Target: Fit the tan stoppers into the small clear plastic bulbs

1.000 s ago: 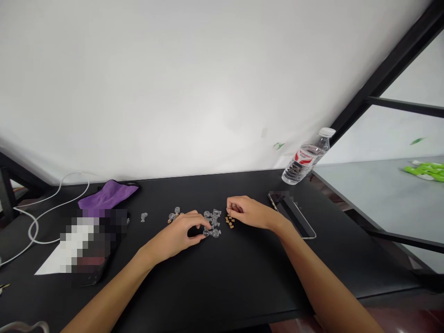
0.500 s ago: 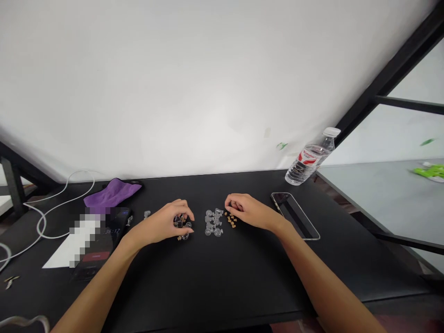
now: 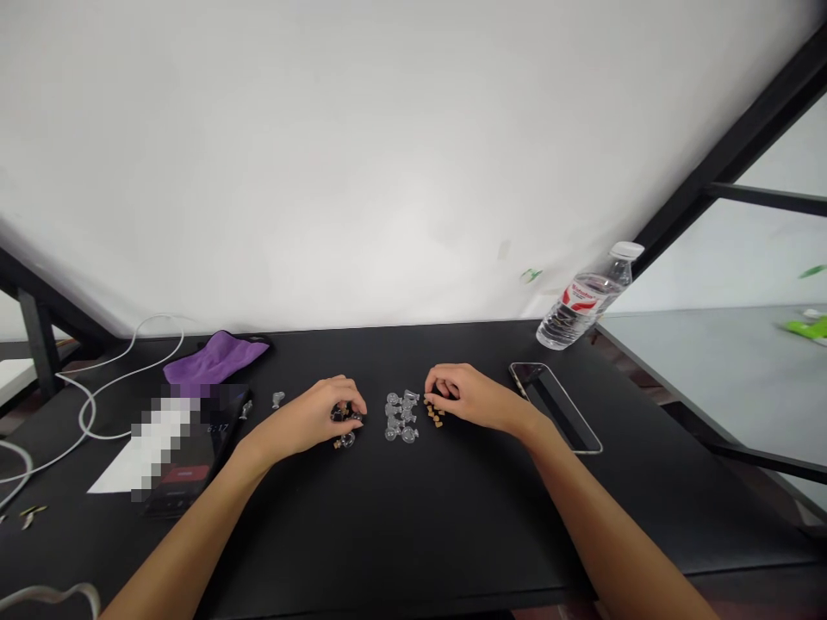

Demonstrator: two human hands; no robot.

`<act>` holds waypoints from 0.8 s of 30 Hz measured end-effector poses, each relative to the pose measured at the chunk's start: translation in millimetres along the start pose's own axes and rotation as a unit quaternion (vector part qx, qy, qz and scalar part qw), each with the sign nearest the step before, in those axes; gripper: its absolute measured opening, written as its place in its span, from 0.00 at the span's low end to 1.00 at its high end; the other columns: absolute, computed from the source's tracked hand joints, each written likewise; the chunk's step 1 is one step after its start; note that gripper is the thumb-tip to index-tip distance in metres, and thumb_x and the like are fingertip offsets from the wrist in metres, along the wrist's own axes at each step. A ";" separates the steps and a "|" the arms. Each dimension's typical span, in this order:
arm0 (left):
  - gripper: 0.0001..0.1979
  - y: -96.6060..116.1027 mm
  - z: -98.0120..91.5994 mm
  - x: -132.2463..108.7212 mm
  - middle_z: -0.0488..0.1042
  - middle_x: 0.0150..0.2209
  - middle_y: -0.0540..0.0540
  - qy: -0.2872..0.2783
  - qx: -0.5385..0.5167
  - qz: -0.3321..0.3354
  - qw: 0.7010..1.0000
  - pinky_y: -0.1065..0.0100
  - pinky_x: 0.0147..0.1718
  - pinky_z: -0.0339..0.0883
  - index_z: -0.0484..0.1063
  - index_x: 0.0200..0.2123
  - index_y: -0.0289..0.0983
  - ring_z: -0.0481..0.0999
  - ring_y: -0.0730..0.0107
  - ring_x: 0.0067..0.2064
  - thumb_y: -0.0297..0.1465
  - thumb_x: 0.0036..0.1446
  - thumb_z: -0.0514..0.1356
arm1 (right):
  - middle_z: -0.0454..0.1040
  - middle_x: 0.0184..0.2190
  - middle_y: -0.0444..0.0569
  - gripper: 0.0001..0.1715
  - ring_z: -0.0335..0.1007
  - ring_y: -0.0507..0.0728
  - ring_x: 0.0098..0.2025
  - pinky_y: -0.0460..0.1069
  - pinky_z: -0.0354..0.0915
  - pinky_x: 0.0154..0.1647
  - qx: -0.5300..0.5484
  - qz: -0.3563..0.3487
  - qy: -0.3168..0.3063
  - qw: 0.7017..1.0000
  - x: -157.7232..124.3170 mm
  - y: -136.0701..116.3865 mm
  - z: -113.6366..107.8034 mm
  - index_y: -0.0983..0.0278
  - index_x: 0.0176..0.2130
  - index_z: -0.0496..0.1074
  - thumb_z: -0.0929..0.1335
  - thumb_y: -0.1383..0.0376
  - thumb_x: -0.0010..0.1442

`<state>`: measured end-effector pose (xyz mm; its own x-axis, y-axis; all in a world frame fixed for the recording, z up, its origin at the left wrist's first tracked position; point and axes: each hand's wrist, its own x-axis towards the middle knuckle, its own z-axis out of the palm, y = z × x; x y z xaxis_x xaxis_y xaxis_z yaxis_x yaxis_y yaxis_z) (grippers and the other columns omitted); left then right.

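Note:
My left hand (image 3: 303,422) curls its fingers around a small transparent plastic piece (image 3: 342,414), with a round transparent bulb (image 3: 347,440) and a few tan bits just below it. My right hand (image 3: 471,399) rests its curled fingertips over a small pile of tan granules (image 3: 435,414); whether it pinches one is hidden. Between my hands lies a group of several transparent plastic bulb-shaped pieces (image 3: 401,417). They stand apart from both hands.
The black table (image 3: 413,534) bears a phone (image 3: 556,407), a water bottle (image 3: 577,299), a purple cloth (image 3: 215,359), a white cable (image 3: 129,387) and a lit device (image 3: 216,439). Two loose transparent pieces lie left of my left hand. A grey table stands at right.
My left hand has moved left from the transparent group and now holds its small pieces at the left. The right hand stays by the tan granules. The view has drifted slightly.

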<state>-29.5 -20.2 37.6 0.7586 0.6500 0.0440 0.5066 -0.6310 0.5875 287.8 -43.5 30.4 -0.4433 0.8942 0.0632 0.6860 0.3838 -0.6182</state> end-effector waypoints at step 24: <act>0.07 39.7 28.6 13.1 0.75 0.41 0.44 0.149 -0.313 0.027 0.937 0.63 0.43 0.72 0.76 0.43 0.37 0.75 0.66 0.41 0.29 0.61 0.65 | 0.66 0.29 0.42 0.20 0.60 0.52 0.31 0.47 0.58 0.34 0.208 -0.032 -0.033 0.977 2.6 -51.1 26.2 0.62 0.38 0.68 0.60 0.51 0.74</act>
<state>12.2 -48.8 38.4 0.5799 0.7734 0.2560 0.0603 -0.3541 0.9332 236.4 -66.8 41.6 -0.5226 0.8497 0.0700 0.3684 0.2991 -0.8802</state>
